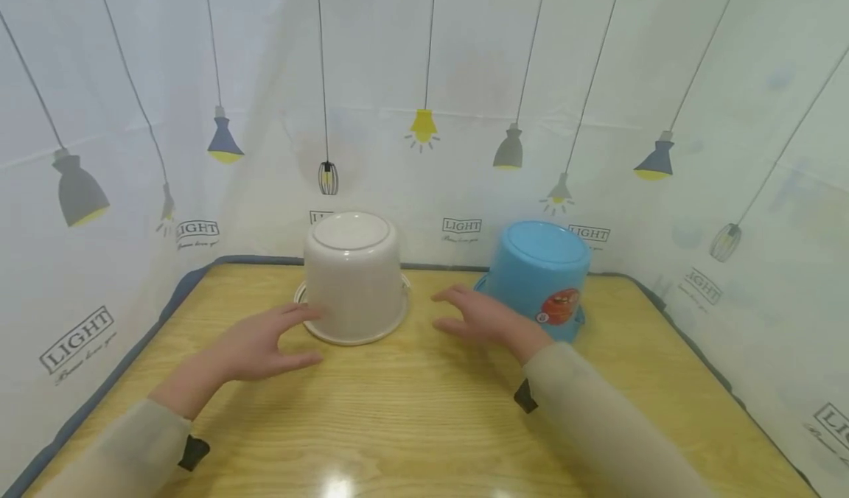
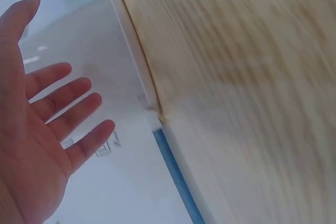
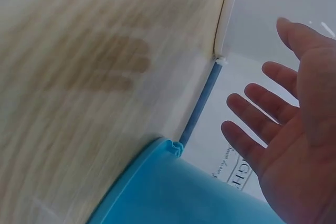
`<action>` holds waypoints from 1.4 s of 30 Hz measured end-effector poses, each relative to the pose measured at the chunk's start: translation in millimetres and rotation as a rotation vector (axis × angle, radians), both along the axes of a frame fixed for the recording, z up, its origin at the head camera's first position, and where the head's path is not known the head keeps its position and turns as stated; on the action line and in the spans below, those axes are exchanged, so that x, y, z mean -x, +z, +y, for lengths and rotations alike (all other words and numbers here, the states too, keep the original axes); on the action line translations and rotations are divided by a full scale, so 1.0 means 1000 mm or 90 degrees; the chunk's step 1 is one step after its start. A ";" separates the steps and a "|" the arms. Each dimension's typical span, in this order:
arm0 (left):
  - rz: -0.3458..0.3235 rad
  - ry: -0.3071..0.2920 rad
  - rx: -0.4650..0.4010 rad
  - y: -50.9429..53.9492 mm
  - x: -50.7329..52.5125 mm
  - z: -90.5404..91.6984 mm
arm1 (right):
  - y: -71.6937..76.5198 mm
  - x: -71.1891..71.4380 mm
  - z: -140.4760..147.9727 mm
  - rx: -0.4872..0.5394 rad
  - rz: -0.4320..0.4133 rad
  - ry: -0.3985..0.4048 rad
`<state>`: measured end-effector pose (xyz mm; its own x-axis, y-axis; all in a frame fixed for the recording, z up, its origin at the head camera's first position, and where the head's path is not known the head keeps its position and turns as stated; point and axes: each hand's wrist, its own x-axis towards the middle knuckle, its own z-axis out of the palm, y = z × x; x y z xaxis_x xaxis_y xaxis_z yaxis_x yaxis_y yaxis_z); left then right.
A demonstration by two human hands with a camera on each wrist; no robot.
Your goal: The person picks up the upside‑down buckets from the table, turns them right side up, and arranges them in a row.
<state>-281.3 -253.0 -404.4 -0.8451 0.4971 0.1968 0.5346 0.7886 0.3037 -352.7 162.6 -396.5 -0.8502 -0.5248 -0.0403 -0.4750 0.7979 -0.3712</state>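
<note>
A white bucket (image 1: 351, 284) stands upside down at the back of the wooden table, its rim on the tabletop. My left hand (image 1: 255, 343) is at its left front side, fingers spread; in the left wrist view the palm of the left hand (image 2: 37, 135) holds nothing. Between the two buckets hovers my right hand (image 1: 484, 317), its fingers pointing toward the white one. Its right wrist view shows the right hand (image 3: 299, 114) with parted fingers and nothing in them. The blue bucket (image 1: 530, 262), also inverted, sits just behind and right of that hand, bearing a red sticker (image 1: 560, 306).
The wooden table (image 1: 371, 417) has a dark blue strip (image 1: 259, 260) along its back edge. Pale sheets (image 1: 378, 56) printed with hanging lamps and lettering surround it at the back and both sides. Bucket handles hang low beside the rims.
</note>
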 end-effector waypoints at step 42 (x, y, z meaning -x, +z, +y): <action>-0.240 0.150 0.016 -0.025 0.073 -0.007 | -0.039 0.068 -0.066 0.114 -0.150 -0.008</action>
